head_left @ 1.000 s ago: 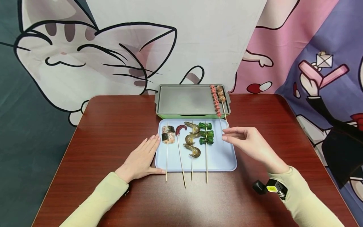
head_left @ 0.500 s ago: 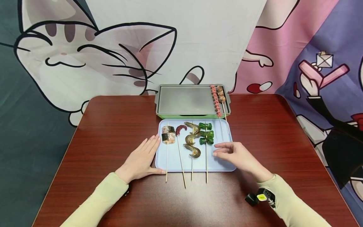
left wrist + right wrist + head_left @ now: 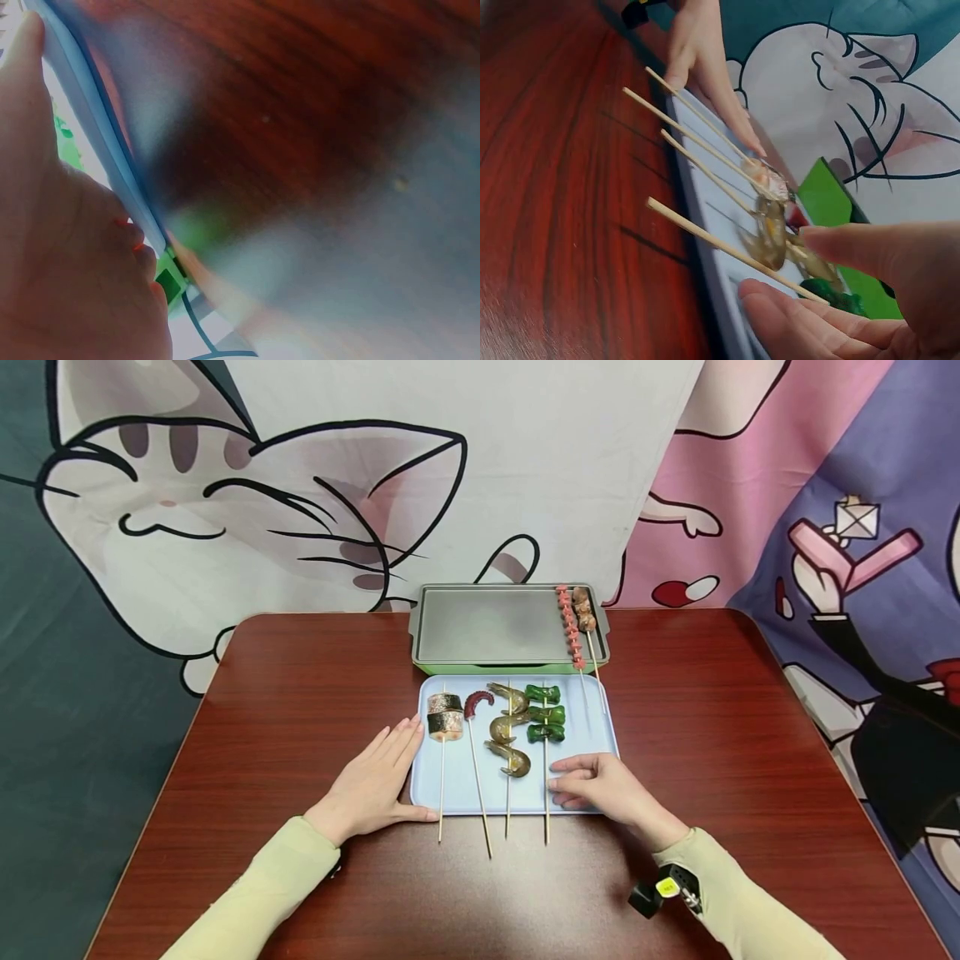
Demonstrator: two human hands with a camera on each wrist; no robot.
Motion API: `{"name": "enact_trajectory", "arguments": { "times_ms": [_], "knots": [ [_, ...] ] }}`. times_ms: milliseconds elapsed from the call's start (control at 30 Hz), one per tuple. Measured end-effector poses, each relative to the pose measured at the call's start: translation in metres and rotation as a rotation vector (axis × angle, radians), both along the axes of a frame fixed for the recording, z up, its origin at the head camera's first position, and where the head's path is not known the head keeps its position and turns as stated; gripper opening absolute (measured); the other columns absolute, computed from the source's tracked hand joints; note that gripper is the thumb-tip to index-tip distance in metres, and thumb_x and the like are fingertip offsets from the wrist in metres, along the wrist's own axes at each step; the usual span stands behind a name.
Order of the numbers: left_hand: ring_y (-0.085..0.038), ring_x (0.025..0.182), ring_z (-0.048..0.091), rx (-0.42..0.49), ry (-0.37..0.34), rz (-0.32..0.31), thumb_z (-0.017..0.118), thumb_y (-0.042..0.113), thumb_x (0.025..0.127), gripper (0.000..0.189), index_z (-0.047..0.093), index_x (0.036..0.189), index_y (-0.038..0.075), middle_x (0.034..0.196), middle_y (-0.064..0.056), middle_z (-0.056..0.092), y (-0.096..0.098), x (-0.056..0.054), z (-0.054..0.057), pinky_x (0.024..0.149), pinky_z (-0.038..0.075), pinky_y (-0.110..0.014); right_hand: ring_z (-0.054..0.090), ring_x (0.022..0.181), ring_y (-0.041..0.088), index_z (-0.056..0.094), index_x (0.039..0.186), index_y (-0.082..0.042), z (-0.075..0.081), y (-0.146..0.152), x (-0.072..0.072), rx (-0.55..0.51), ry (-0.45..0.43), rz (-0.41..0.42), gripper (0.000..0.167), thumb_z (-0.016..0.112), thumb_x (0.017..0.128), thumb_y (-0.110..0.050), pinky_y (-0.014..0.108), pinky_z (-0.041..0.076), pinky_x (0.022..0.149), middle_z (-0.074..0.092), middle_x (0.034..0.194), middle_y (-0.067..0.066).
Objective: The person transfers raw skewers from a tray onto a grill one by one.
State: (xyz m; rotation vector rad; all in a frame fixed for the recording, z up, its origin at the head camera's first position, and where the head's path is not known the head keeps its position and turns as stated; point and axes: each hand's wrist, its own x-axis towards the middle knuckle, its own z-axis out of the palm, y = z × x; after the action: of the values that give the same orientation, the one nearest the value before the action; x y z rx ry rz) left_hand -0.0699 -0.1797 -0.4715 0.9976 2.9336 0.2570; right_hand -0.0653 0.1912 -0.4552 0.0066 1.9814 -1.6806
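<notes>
My left hand [image 3: 378, 772] lies with straight fingers along the left edge of the light blue tray [image 3: 588, 743], thumb at its front corner. On the tray are a fish-piece skewer [image 3: 446, 718], an octopus tentacle skewer [image 3: 478, 702], a shrimp skewer [image 3: 512, 760] and a green pepper skewer [image 3: 546, 714]. Over the tray's right part, my right hand [image 3: 603, 789] has its fingertips right beside the green pepper skewer's stick. In the right wrist view, thumb [image 3: 825, 244] and fingers [image 3: 780, 307] are spread apart on either side of that stick [image 3: 720, 244].
Behind the tray stands a grey griddle plate [image 3: 491, 622] on a green base. A pink skewer [image 3: 570, 627] and a brown meatball-like skewer [image 3: 584, 610] lie at its right end, sticks overhanging the tray. The brown table [image 3: 300, 685] meets a printed cloth backdrop.
My right hand has let go of the brown skewer on the griddle and moved left and nearer me, to the green pepper skewer's stick. My left hand has stayed put.
</notes>
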Motion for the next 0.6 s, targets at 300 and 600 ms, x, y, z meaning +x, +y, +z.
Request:
{"name": "enact_trajectory", "arguments": {
  "times_ms": [300, 600],
  "knots": [
    [-0.036, 0.150, 0.024, -0.011, -0.001, 0.001, 0.061, 0.081, 0.080, 0.123, 0.027, 0.155, -0.011, 0.164, -0.024, 0.023, 0.000, 0.001, 0.001, 0.123, 0.018, -0.047, 0.072, 0.073, 0.019, 0.056, 0.125, 0.021, -0.007, -0.012, 0.001, -0.014, -0.033, -0.072, 0.046, 0.074, 0.089, -0.001, 0.034, 0.063, 0.072, 0.074, 0.090, 0.021],
    [-0.035, 0.150, 0.023, 0.001, 0.016, -0.002, 0.060, 0.084, 0.078, 0.125, 0.028, 0.156, -0.010, 0.164, -0.024, 0.023, -0.002, 0.000, -0.004, 0.123, 0.017, -0.047, 0.070, 0.073, 0.014, 0.054, 0.127, 0.023, -0.007, -0.014, 0.001, -0.029, -0.007, -0.067, 0.044, 0.071, 0.090, 0.004, 0.033, 0.063, 0.071, 0.074, 0.089, 0.019]
  ]
}}
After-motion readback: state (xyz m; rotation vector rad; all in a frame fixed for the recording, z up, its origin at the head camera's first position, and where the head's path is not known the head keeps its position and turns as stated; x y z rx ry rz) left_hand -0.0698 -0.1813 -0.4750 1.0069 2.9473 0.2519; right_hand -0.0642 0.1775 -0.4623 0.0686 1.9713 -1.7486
